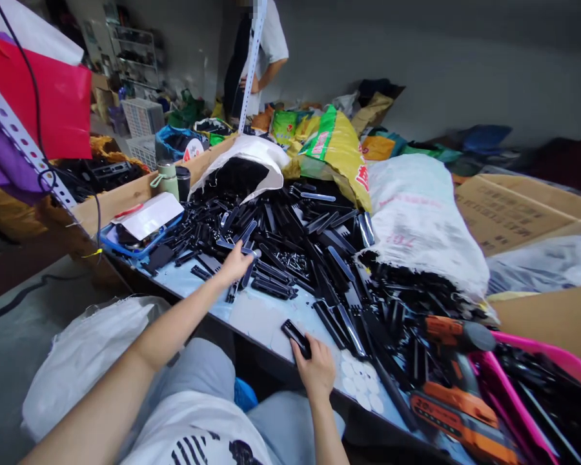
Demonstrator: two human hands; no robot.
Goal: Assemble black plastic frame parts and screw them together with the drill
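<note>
I can't tell what the left hand pinches among the black parts. The right hand hides one end of a black piece. Lettering on the cardboard box blurs; the pink basket is cut off at right.

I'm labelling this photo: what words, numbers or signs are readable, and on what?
"20" on the drill battery; the mark after it is blurred.
Cardboard box: printed lines, too blurred to read.
Yellow sack: red characters, too blurred.
Right-hand white sack: faint red print, unclear.
</note>
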